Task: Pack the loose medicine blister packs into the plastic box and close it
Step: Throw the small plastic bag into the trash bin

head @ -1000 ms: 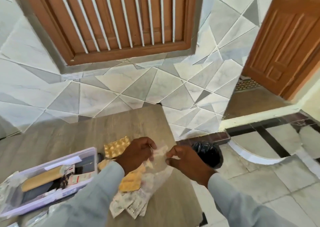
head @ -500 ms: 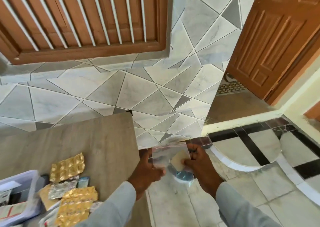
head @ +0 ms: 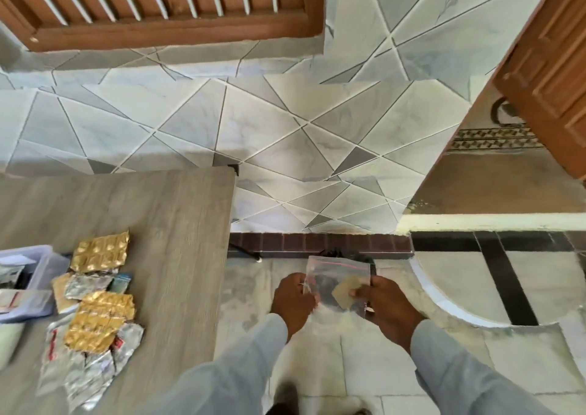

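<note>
Both hands hold a small clear zip bag (head: pixel 336 275) out over the floor, to the right of the table. My left hand (head: pixel 293 297) pinches its left edge and my right hand (head: pixel 385 303) grips its right side. A tan square piece (head: pixel 345 291) shows inside the bag. On the wooden table (head: pixel 177 230) lie loose blister packs: a gold one (head: pixel 100 251), another gold one (head: pixel 100 321), and several silver ones (head: pixel 85 373). The pale lilac plastic box (head: pixel 41 275) stands open at the table's left edge, cut off by the frame, with packets inside.
A black bin-bag (head: pixel 348 254) sits on the floor behind the zip bag, mostly hidden by it. The tiled wall rises beyond the table, with a barred wooden window (head: pixel 165 2) above. A wooden door (head: pixel 551 65) stands at the right. The table's right edge runs beside my left arm.
My hands lifted the clear bag off the pile on the table and carried it right, out over the floor above the black bag. My view swung right, pushing the box to the left edge.
</note>
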